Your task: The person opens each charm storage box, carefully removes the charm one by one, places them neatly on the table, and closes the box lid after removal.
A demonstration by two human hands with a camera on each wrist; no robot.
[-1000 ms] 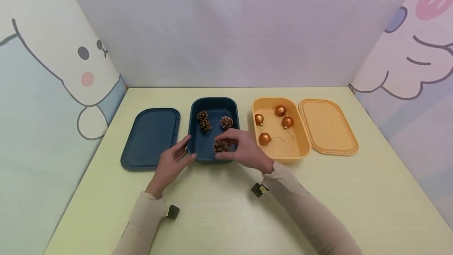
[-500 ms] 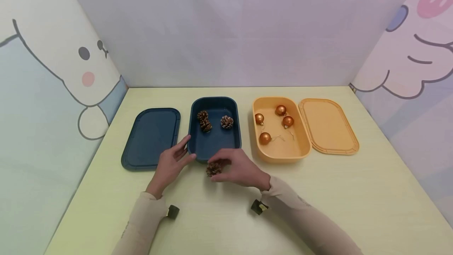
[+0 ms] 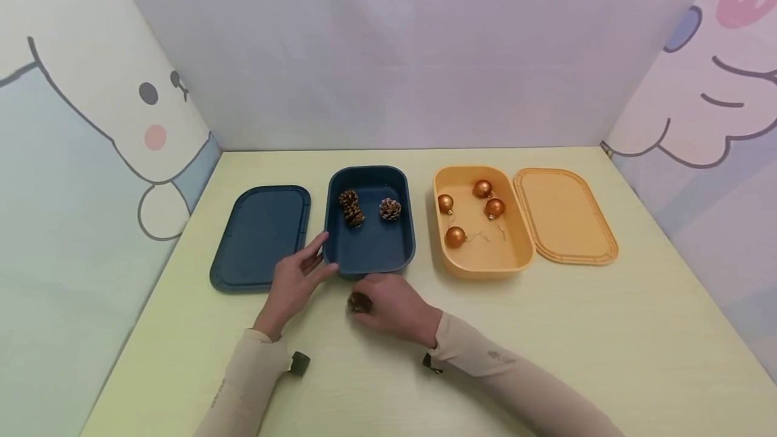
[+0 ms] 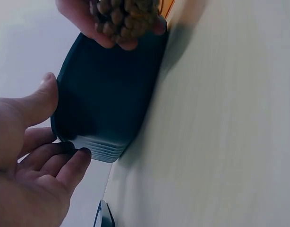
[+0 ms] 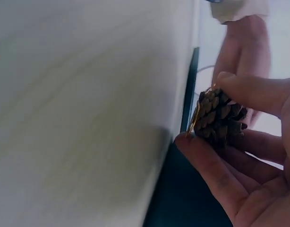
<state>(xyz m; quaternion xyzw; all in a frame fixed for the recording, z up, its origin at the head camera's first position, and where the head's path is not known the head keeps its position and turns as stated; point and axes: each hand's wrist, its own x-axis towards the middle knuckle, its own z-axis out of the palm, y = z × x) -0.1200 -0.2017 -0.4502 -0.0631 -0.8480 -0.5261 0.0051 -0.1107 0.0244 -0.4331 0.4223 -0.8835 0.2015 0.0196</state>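
Observation:
My right hand (image 3: pixel 397 307) grips a brown pine cone (image 3: pixel 359 303) between thumb and fingers, just in front of the navy box (image 3: pixel 378 246). A thin golden string shows on this pine cone (image 5: pixel 218 118) in the right wrist view. My left hand (image 3: pixel 294 283) rests at the box's front left corner, fingers relaxed and spread. In the left wrist view its thumb (image 4: pixel 45 94) touches the rim and its fingers lie by the outer wall. Inside the box, brown pine cones (image 3: pixel 351 209) lie against each other at left, and a pale-tipped pine cone (image 3: pixel 390 209) lies at right.
A yellow box (image 3: pixel 479 261) to the right holds several copper-coloured bauble ornaments (image 3: pixel 455 237) with strings. Its yellow lid (image 3: pixel 564 214) lies to its right. A navy lid (image 3: pixel 261 238) lies left of the navy box. Walls with cartoon prints border the pale table (image 3: pixel 546 329).
My right hand has carried the pine cone out of the navy box, toward me over the front rim and slightly left. My left hand has stayed at the box corner.

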